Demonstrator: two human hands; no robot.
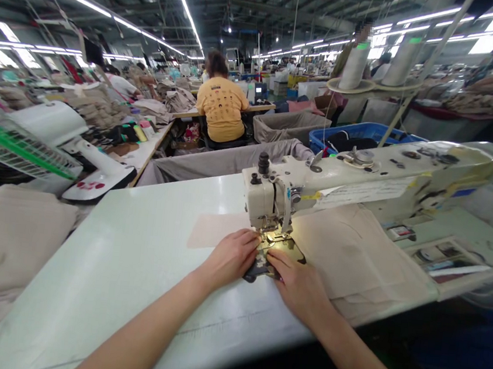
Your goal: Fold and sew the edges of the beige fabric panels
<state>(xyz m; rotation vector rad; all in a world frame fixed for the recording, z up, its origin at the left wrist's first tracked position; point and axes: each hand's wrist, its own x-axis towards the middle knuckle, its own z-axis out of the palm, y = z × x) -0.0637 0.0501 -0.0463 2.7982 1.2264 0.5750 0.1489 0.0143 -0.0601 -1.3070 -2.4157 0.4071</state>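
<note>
A white industrial sewing machine (267, 198) stands on the pale green table, its lamp lighting the metal needle plate (290, 249). My left hand (234, 256) is beside the presser foot, fingers bent and close together with the tips on the plate's left edge; what they pinch, if anything, is hidden. Just behind that hand lies a small beige fabric piece (209, 230), flat on the table. My right hand (298, 278) rests at the plate's front right, fingers stretched toward the needle. To its right, beige cut panels (353, 254) are spread in a layered pile under the machine arm.
Folded beige fabric (7, 241) is heaped at the left, near a white fan (50, 123). Thread cones (354, 67) stand above the machine. Behind are a grey cloth-lined bin (218, 161), a blue basket (367, 129) and a seated person in a yellow shirt (221, 108).
</note>
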